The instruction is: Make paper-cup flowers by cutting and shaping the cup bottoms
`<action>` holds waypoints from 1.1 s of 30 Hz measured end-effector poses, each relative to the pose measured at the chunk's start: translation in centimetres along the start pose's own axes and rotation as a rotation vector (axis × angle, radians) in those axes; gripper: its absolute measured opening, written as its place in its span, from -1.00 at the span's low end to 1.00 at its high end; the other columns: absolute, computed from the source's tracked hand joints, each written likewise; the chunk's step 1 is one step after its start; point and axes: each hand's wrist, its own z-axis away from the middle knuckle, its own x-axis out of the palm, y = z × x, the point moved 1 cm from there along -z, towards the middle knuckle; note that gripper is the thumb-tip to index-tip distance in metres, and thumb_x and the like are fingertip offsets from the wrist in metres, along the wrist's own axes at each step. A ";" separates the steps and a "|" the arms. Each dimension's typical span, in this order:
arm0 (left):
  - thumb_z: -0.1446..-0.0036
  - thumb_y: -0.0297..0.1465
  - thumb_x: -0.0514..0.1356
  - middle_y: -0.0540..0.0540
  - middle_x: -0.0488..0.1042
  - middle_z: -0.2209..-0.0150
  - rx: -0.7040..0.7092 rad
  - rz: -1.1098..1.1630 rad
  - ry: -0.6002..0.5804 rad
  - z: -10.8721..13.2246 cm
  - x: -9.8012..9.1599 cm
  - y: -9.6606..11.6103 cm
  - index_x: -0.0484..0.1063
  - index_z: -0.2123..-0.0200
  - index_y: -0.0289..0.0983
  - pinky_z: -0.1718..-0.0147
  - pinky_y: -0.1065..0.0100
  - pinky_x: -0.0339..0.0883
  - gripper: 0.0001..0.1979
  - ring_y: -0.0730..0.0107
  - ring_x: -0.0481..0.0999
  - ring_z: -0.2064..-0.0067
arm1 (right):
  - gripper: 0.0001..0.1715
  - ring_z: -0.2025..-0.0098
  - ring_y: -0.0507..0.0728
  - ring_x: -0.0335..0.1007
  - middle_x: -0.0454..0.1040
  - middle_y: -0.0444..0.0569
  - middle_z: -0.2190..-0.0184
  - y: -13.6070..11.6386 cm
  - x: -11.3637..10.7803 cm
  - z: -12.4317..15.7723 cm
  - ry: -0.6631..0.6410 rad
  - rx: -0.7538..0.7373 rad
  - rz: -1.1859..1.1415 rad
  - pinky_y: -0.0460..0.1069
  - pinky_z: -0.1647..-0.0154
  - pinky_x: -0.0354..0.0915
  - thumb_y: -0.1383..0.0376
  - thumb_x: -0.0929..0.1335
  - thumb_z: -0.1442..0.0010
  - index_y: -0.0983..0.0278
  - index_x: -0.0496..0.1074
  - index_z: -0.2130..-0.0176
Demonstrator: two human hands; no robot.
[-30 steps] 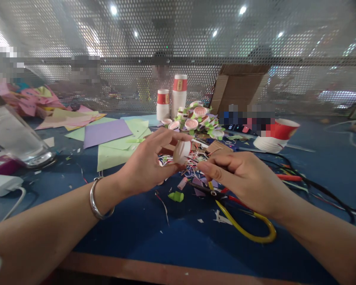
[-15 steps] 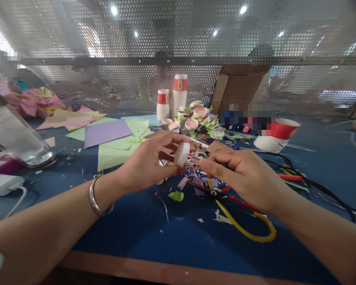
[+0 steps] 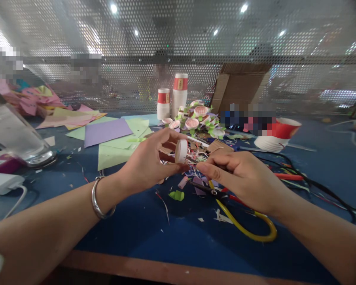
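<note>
Between the thumb and fingers of my left hand (image 3: 150, 160) is a short white piece (image 3: 181, 152), round like the cut-off base of a paper cup, held on edge. My right hand (image 3: 243, 178) pinches a thin, dark, pointed tool (image 3: 192, 160); its tip is at the cup base's right side. The tool's handle is hidden in the fist, so its kind is unclear. Under my right hand lie scissors with yellow and red handles (image 3: 240, 229). Paper scraps (image 3: 198, 150) are heaped behind and below both hands.
Cup bases with green paper bits (image 3: 200, 118) are piled behind my hands, near stacked paper cups (image 3: 180, 93). Coloured paper sheets (image 3: 106, 132) and a glass of water (image 3: 17, 130) are left. At right are red-and-white cups (image 3: 277, 134), a black cable (image 3: 320, 188) and a cardboard box (image 3: 241, 89).
The cup base has turned slightly in my left hand, showing more of its side edge-on. My right hand and the pointed tool have shifted a little left.
</note>
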 end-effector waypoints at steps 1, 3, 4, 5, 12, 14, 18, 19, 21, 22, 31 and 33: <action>-0.02 -0.36 0.46 -0.20 0.52 -0.06 -0.004 0.002 0.005 0.0 0.0 0.1 0.41 -0.04 -0.24 0.19 0.35 0.58 -0.48 0.27 0.59 0.04 | -0.37 0.53 0.02 0.11 0.18 -0.15 0.59 0.0 0.0 0.0 -0.008 -0.002 -0.003 -0.01 0.54 0.05 -0.13 0.25 -0.34 0.20 0.24 0.57; -0.01 -0.35 0.46 -0.18 0.53 -0.02 -0.022 0.007 0.006 0.1 0.0 0.2 0.42 -0.03 -0.25 0.22 0.36 0.57 -0.48 0.30 0.60 0.09 | -0.37 0.55 0.02 0.08 0.15 -0.16 0.60 -0.1 0.0 0.0 -0.028 -0.008 -0.014 -0.01 0.54 0.05 -0.12 0.25 -0.35 0.19 0.20 0.58; -0.02 -0.33 0.46 -0.18 0.54 -0.01 -0.035 0.009 0.005 0.1 0.0 0.3 0.42 -0.03 -0.25 0.23 0.37 0.57 -0.48 0.32 0.60 0.12 | -0.38 0.56 0.02 0.08 0.14 -0.17 0.61 -0.1 0.0 0.0 -0.031 -0.012 -0.021 0.00 0.54 0.04 -0.11 0.25 -0.35 0.19 0.19 0.58; -0.02 -0.32 0.46 -0.17 0.54 0.00 -0.047 0.011 0.001 0.1 0.0 0.4 0.42 -0.03 -0.26 0.24 0.38 0.57 -0.48 0.34 0.60 0.14 | -0.38 0.56 0.02 0.07 0.14 -0.17 0.62 -0.2 0.0 0.0 -0.034 -0.013 -0.027 0.00 0.54 0.04 -0.11 0.25 -0.35 0.19 0.19 0.58; -0.03 -0.31 0.45 -0.13 0.55 0.06 -0.045 0.019 -0.007 0.0 0.1 0.5 0.43 -0.03 -0.27 0.22 0.39 0.57 -0.50 0.38 0.59 0.17 | -0.39 0.56 0.02 0.06 0.13 -0.17 0.62 -0.2 0.0 -0.1 -0.032 -0.023 -0.022 0.00 0.55 0.03 -0.08 0.25 -0.36 0.19 0.17 0.59; -0.03 -0.34 0.44 -0.16 0.54 0.02 -0.031 0.024 -0.006 0.0 0.2 0.6 0.43 -0.01 -0.28 0.22 0.39 0.57 -0.52 0.37 0.58 0.14 | -0.38 0.56 0.02 0.07 0.14 -0.17 0.62 -0.2 0.0 -0.1 -0.029 -0.025 -0.006 0.00 0.54 0.04 -0.09 0.25 -0.36 0.19 0.17 0.59; -0.02 -0.36 0.45 -0.17 0.53 0.00 -0.011 0.034 -0.006 0.0 0.1 0.7 0.43 -0.02 -0.28 0.23 0.40 0.58 -0.51 0.36 0.58 0.12 | -0.40 0.53 0.03 0.07 0.15 -0.17 0.62 -0.3 -0.1 0.0 -0.024 -0.040 0.028 -0.02 0.53 0.04 -0.06 0.27 -0.36 0.20 0.22 0.58; -0.02 -0.38 0.45 -0.16 0.53 -0.01 -0.010 0.036 -0.004 0.1 0.1 0.7 0.43 -0.03 -0.28 0.23 0.40 0.58 -0.51 0.37 0.58 0.12 | -0.41 0.52 0.03 0.07 0.15 -0.17 0.62 -0.3 -0.1 0.1 -0.022 -0.049 0.032 -0.02 0.52 0.04 -0.04 0.27 -0.36 0.20 0.22 0.58; -0.01 -0.39 0.45 -0.17 0.52 -0.03 -0.009 0.042 -0.001 0.1 0.1 0.8 0.43 -0.03 -0.28 0.21 0.40 0.58 -0.49 0.38 0.58 0.12 | -0.41 0.53 0.03 0.06 0.13 -0.18 0.62 -0.5 -0.1 0.1 -0.017 -0.067 0.040 -0.02 0.52 0.03 -0.01 0.27 -0.37 0.21 0.19 0.59; 0.00 -0.39 0.46 -0.17 0.51 -0.04 -0.010 0.044 -0.002 0.1 0.1 0.8 0.44 -0.04 -0.28 0.20 0.39 0.59 -0.48 0.38 0.58 0.12 | -0.41 0.53 0.03 0.06 0.13 -0.18 0.63 -0.6 -0.1 0.2 -0.016 -0.072 0.042 -0.02 0.52 0.03 0.00 0.27 -0.37 0.21 0.18 0.59; -0.06 -0.30 0.45 -0.16 0.51 0.00 -0.156 0.120 -0.094 -0.2 -0.2 0.5 0.45 -0.07 -0.25 0.23 0.38 0.51 -0.49 0.33 0.55 0.10 | -0.34 0.50 0.03 0.12 0.20 -0.16 0.58 -0.4 -0.6 0.1 0.021 -0.022 0.058 -0.02 0.49 0.06 -0.18 0.28 -0.31 0.22 0.25 0.57; -0.10 -0.30 0.42 -0.14 0.53 0.06 -0.229 0.213 -0.151 -0.3 -0.3 0.6 0.47 -0.04 -0.26 0.24 0.42 0.47 -0.55 0.35 0.55 0.12 | -0.32 0.47 0.04 0.16 0.25 -0.14 0.54 -0.4 -0.9 0.1 0.064 -0.020 0.043 -0.02 0.46 0.10 -0.23 0.30 -0.26 0.23 0.31 0.56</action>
